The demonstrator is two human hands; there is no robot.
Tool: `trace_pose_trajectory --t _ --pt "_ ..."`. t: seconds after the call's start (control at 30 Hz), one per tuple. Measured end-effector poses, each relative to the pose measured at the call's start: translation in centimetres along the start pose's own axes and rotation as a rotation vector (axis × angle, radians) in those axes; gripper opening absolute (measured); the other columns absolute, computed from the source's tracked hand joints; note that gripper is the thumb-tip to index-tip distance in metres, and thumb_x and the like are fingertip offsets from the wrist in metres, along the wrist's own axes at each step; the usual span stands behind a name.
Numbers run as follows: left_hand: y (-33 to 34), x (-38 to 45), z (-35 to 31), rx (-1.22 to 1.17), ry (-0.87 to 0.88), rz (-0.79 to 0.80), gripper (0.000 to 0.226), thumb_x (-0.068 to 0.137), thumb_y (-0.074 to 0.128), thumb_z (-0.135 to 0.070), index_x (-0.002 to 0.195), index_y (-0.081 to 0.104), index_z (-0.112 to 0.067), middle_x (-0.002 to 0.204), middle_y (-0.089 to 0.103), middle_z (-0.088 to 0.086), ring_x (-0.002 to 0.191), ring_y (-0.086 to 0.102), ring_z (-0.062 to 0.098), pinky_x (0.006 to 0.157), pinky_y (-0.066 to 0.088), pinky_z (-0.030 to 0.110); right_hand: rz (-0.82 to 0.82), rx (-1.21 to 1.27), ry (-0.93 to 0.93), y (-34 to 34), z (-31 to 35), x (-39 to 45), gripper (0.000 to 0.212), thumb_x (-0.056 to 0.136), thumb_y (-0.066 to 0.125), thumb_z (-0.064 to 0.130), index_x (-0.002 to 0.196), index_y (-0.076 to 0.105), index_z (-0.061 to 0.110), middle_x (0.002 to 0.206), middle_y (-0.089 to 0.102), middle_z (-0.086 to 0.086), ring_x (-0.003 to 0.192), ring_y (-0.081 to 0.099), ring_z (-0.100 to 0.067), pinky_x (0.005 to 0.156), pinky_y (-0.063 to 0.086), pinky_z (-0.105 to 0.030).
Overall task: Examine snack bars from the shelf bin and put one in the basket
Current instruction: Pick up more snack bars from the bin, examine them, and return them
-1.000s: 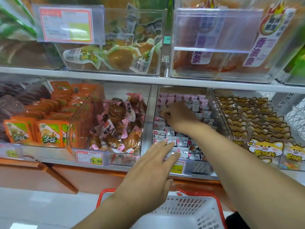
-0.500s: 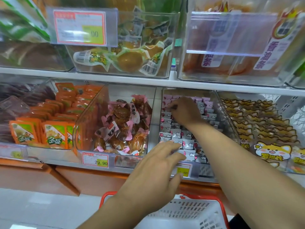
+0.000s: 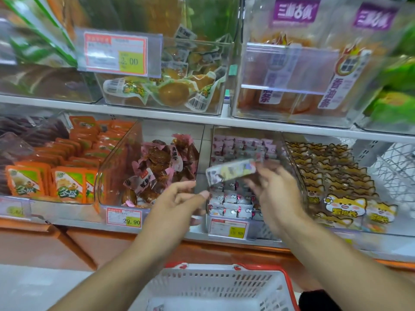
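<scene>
A clear shelf bin (image 3: 292, 158) on the lower shelf holds several small pink-and-silver snack bars (image 3: 233, 198). My right hand (image 3: 276, 194) holds one silver snack bar (image 3: 231, 171) by its right end, lifted in front of the bin; the bar is blurred by motion. My left hand (image 3: 177, 203) is just below and left of the bar, fingers relaxed and spread, holding nothing. The white basket (image 3: 202, 286) with a red rim sits below both arms at the bottom of the view.
Left of the bin stand a bin of brown pink-wrapped snacks (image 3: 161, 167) and orange packets (image 3: 67, 167). A bin of cat-printed packs (image 3: 332, 180) is on the right. Price tags (image 3: 228, 228) line the shelf edge. More bins fill the upper shelf (image 3: 157, 117).
My right hand has pulled out of the bin toward me with one snack bar. My left hand has lifted off the bin's front edge toward the bar.
</scene>
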State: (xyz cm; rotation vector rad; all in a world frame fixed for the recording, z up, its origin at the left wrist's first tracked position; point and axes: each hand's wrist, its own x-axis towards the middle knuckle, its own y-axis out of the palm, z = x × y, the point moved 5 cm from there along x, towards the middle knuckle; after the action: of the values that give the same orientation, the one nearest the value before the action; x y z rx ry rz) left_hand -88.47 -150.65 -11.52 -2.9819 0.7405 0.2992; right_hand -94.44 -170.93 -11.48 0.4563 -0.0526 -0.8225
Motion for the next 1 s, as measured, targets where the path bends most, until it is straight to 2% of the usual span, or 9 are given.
trace_pose_trajectory --t 0.23,0.33,0.4,0.6,0.7,0.73,0.87,0.93,1.0 --pt "-0.8 -0.5 1.7 -0.341 -0.107 -0.07 0.016 0.074 0.073 -0.032 0.081 0.081 -0.019 0.075 0.075 0.002 0.064 0.07 0.01 0.062 0.059 0.022 0.306 -0.069 0.229 -1.0 -1.6 -4.0 0.01 0.095 0.064 0.013 0.086 0.059 0.011 0.107 0.069 -0.014 0.093 0.074 -0.026 0.078 0.06 -0.031" --pt "-1.3 -0.1 2.1 -0.377 -0.118 -0.078 0.017 0.085 0.071 -0.026 0.073 0.079 -0.018 0.074 0.073 0.004 0.064 0.069 0.012 0.067 0.059 0.027 0.406 -0.163 0.241 -1.5 -1.4 -4.1 0.016 0.084 0.07 0.026 0.084 0.058 0.016 0.087 0.07 -0.003 0.094 0.074 -0.029 0.071 0.06 -0.03" --pt "-1.5 0.2 2.1 -0.354 -0.083 -0.105 0.026 0.094 0.065 -0.019 0.07 0.078 -0.02 0.07 0.069 0.002 0.062 0.067 0.011 0.075 0.054 0.034 0.427 -0.174 0.23 -1.6 -1.2 -4.0 0.014 0.085 0.068 0.03 0.081 0.059 0.02 0.088 0.07 0.0 0.094 0.075 -0.027 0.069 0.059 -0.029" --pt "-1.3 0.3 2.0 -0.256 -0.01 -0.122 0.028 0.098 0.061 -0.017 0.074 0.072 -0.023 0.066 0.064 0.0 0.067 0.063 0.016 0.071 0.054 0.03 0.372 -0.124 0.232 -2.2 -1.6 -3.6 0.016 0.097 0.06 0.023 0.081 0.06 0.019 0.118 0.064 -0.012 0.094 0.073 -0.025 0.068 0.057 -0.027" --pt "-0.9 0.4 2.4 -0.276 -0.029 -0.102 0.026 0.098 0.06 -0.015 0.076 0.072 -0.022 0.068 0.069 0.0 0.067 0.068 0.012 0.067 0.061 0.023 0.416 -0.085 0.204 -2.1 -1.1 -3.6 0.005 0.099 0.056 0.012 0.099 0.061 0.012 0.118 0.069 -0.009 0.095 0.069 -0.018 0.08 0.057 -0.025" --pt "-0.9 0.4 2.6 -0.298 -0.042 -0.106 0.022 0.099 0.06 -0.013 0.081 0.071 -0.018 0.072 0.071 0.003 0.069 0.071 0.013 0.067 0.061 0.024 0.449 -0.106 0.185 -2.1 -0.8 -3.6 0.016 0.096 0.059 0.013 0.111 0.062 0.014 0.125 0.069 -0.003 0.098 0.067 -0.013 0.086 0.055 -0.025" --pt "-0.9 0.7 3.3 -0.437 -0.083 -0.142 0.019 0.101 0.054 -0.004 0.085 0.065 -0.006 0.091 0.067 0.022 0.078 0.076 0.024 0.069 0.061 0.028 0.696 -0.358 0.051 -1.7 0.4 -4.6 0.065 0.079 0.081 0.013 0.135 0.056 0.034 0.143 0.055 0.019 0.127 0.057 0.0 0.098 0.05 -0.02" --pt "-0.7 0.7 3.5 -0.508 -0.109 -0.131 0.017 0.101 0.053 -0.003 0.086 0.063 -0.004 0.098 0.069 0.028 0.083 0.077 0.031 0.067 0.062 0.03 0.748 -0.519 -0.066 -1.6 0.2 -5.4 0.063 0.081 0.079 0.0 0.13 0.06 0.035 0.142 0.053 0.022 0.131 0.051 0.003 0.1 0.049 -0.02" --pt "-0.3 0.6 3.5 -0.523 -0.124 -0.094 0.011 0.1 0.054 -0.003 0.092 0.062 -0.002 0.101 0.072 0.03 0.084 0.076 0.032 0.066 0.062 0.031 0.663 -0.671 -0.193 -1.8 -0.1 -5.5 0.049 0.088 0.073 0.0 0.116 0.067 0.039 0.135 0.059 0.02 0.127 0.056 -0.005 0.103 0.052 -0.031"
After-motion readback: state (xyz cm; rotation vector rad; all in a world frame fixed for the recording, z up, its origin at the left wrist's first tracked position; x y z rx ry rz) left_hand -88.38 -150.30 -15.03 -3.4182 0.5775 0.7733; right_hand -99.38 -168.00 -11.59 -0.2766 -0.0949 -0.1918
